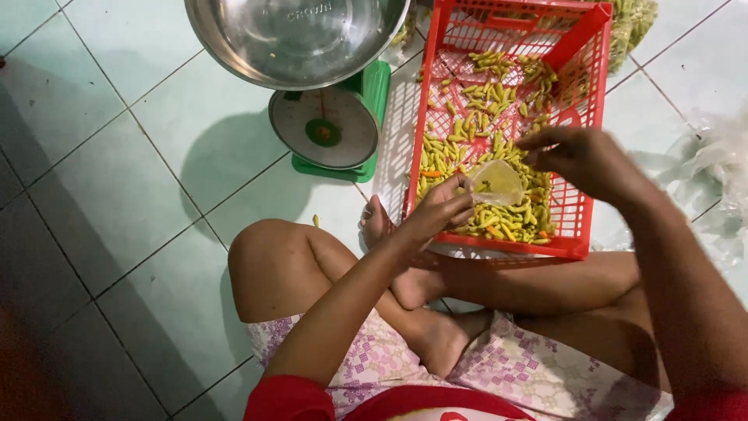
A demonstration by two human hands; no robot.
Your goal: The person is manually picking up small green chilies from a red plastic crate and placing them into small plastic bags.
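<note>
From above, the person sits cross-legged on a pale green tiled floor (pixel 117 195), knees apart and bare feet tucked in, wearing patterned shorts and a red top. Right in front of the legs lies a red plastic crate (pixel 588 101), its near edge touching the shins. Inside it is a heap of small yellow-green chillies (pixel 499 125), thickest toward the near wall, with a few orange ones mixed in.

The left hand (pixel 440 209) reaches over the near left corner of the crate, fingers curled and pinching the edge of a small clear plastic bag (pixel 497 183). The bag is held open just above the chillies, with a few pieces visible inside it. The right hand (pixel 580 160) hovers over the middle of the crate, just beside the mouth of the bag, fingertips drawn together; whether it pinches a chilli I cannot tell, since the fingers hide what lies between them.

To the left of the crate stands a green kitchen scale (pixel 343 136) with a round white dial, and a large shiny steel bowl (pixel 296 39) sits on top of it. One stray chilli lies on the tiles near the left knee. At the right edge there is a pile of crumpled clear plastic (pixel 713 179), well apart from the hands.
</note>
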